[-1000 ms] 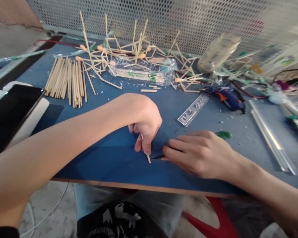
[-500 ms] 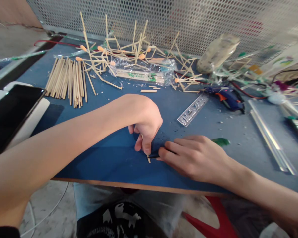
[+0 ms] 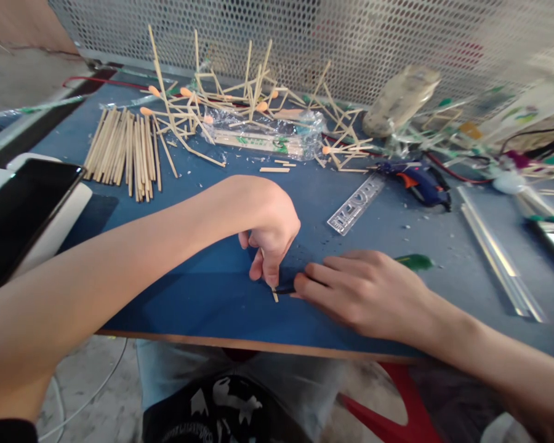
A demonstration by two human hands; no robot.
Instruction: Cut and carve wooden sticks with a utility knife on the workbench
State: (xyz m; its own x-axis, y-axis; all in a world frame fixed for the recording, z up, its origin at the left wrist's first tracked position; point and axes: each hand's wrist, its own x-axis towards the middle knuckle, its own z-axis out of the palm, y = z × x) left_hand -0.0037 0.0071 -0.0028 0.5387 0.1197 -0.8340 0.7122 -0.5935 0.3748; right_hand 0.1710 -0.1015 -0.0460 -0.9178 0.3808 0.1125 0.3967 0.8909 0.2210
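My left hand [image 3: 270,231] is curled shut, pinching a thin wooden stick [image 3: 274,294] down onto the blue table [image 3: 198,295] near its front edge. My right hand [image 3: 369,292] lies beside it, fingers pressed together on a dark blade-like tool [image 3: 286,289] with a green handle end [image 3: 415,262]. The tool's tip meets the stick just below my left fingertips. Most of the tool is hidden under my right hand.
A row of loose sticks [image 3: 120,147] lies at the back left, with a glued stick structure [image 3: 240,92] and a plastic bag of sticks [image 3: 268,138] behind. A clear ruler [image 3: 357,203], blue glue gun [image 3: 420,181], phone [image 3: 18,212] at left, clear strips [image 3: 498,258] at right.
My right hand slid a little left, bringing the dark tool's tip against the stick. My left hand stayed in place holding the stick.
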